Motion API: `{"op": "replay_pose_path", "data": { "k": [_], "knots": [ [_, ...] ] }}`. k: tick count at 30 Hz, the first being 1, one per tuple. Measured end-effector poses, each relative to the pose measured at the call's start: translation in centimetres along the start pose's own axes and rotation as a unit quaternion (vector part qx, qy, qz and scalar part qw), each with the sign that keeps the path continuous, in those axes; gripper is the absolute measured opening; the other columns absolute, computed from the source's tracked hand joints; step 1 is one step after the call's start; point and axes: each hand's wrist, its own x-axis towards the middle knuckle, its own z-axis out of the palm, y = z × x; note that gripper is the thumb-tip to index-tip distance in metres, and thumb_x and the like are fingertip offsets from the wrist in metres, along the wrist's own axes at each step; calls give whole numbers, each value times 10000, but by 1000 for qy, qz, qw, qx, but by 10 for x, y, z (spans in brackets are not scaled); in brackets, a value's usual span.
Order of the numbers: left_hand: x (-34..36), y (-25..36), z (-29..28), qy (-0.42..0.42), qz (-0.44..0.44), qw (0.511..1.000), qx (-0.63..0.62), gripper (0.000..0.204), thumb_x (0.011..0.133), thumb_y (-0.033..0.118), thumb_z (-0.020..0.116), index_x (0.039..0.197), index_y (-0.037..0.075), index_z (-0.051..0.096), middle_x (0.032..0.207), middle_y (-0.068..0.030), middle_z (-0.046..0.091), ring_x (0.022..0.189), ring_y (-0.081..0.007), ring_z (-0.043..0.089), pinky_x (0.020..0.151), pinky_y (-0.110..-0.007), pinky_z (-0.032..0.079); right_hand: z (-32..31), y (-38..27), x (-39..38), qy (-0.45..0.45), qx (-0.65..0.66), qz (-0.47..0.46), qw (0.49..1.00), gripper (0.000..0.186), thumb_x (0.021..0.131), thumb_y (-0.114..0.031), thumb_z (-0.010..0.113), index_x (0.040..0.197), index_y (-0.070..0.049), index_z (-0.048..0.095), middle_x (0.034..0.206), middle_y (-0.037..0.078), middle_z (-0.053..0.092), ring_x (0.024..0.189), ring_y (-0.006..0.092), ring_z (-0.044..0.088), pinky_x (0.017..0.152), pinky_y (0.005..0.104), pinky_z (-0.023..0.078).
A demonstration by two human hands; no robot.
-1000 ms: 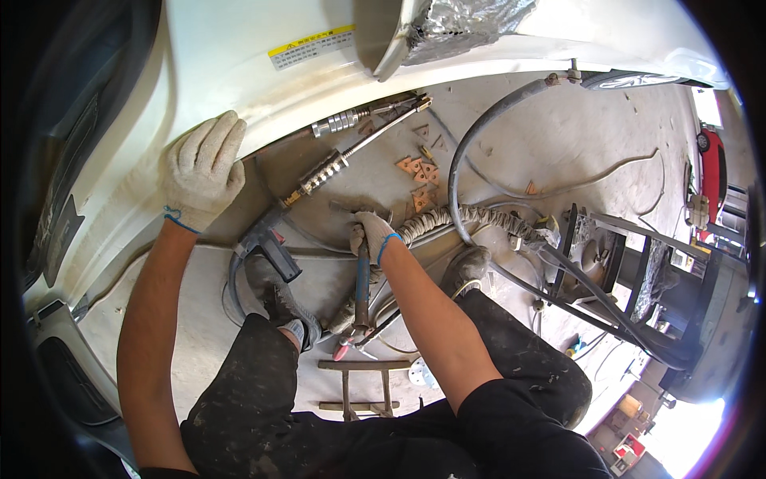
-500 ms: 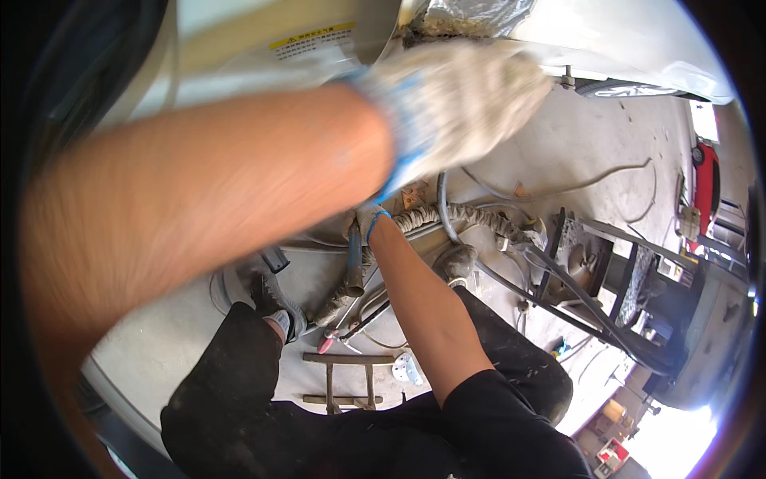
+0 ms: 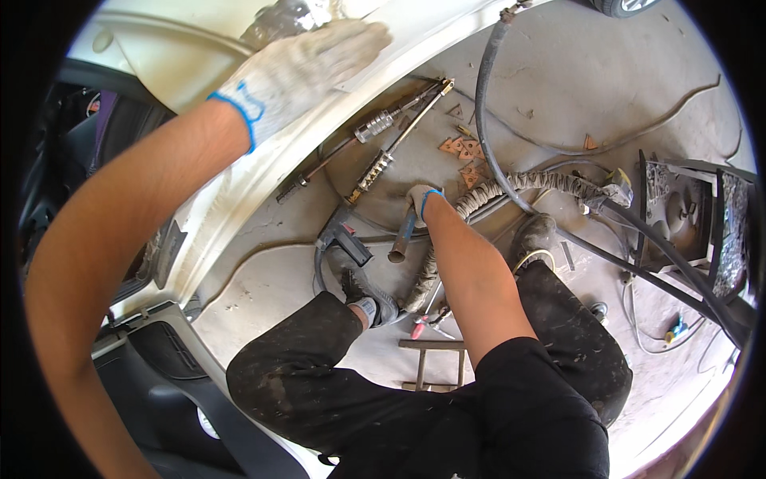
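Observation:
My left hand [image 3: 311, 68], in a white knit glove with a blue cuff, lies flat with straight fingers against the white car body panel [image 3: 171, 48]. Just beyond it shows a bare, shiny metal patch [image 3: 283, 17] in the paint. Low over the floor, my right hand [image 3: 421, 203], gloved the same way, is closed round a tool handle [image 3: 405, 234], a bluish shaft with a wider brown end. The other end of that tool is hidden by the hand and forearm.
On the floor lie two slide hammers [image 3: 375, 164], a black gun-like tool [image 3: 345, 238], triangular copper-coloured plates [image 3: 463, 148], a cloth-wrapped hose [image 3: 527, 185] and a red-handled tool [image 3: 421, 326]. A black metal frame cart [image 3: 710, 164] stands right. A small wooden stool [image 3: 431, 345] is between my legs.
The view has swung, showing more of the car's door opening and the floor tools. My left hand, blurred before, is now farther left, flat on the panel. My right hand still grips the handle.

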Motion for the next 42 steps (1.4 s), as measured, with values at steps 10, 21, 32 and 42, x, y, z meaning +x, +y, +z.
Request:
{"op": "replay_pose_path", "data": {
  "k": [10, 21, 32, 42],
  "knots": [
    [-24, -52, -17, -18, 96, 968, -229, 707, 887, 159, 485, 1543, 67, 237, 1623, -24, 210, 1489, -162, 194, 1243, -340, 128, 57, 85, 88, -8, 294, 152, 943, 144, 783, -99, 592, 747, -52, 723, 721, 120, 683, 687, 216, 627, 638, 372, 494],
    [7, -40, -26, -25, 183, 978, 99, 657, 910, 153, 433, 1536, 65, 255, 1630, -41, 182, 1501, -188, 159, 1243, -330, 119, 60, 62, 82, 25, 296, 38, 954, 159, 847, -121, 573, 745, -90, 691, 739, 37, 683, 696, 158, 627, 670, 339, 495],
    [-29, -52, -25, 22, 214, 974, 75, 561, 943, 106, 458, 1486, 23, 345, 1594, -111, 269, 1484, -243, 226, 1241, -352, 146, 69, 34, 99, 13, 356, 56, 933, 211, 896, -146, 517, 756, -114, 671, 732, 30, 662, 679, 160, 619, 645, 357, 497],
    [95, -12, -36, -100, 79, 931, -341, 899, 795, 323, 686, 1520, 3, 261, 1620, -81, 204, 1497, -209, 157, 1235, -307, 124, 64, 33, 98, 13, 385, 107, 916, 258, 941, -168, 466, 767, -135, 654, 726, 23, 643, 664, 161, 611, 622, 373, 499]
  ]
}}
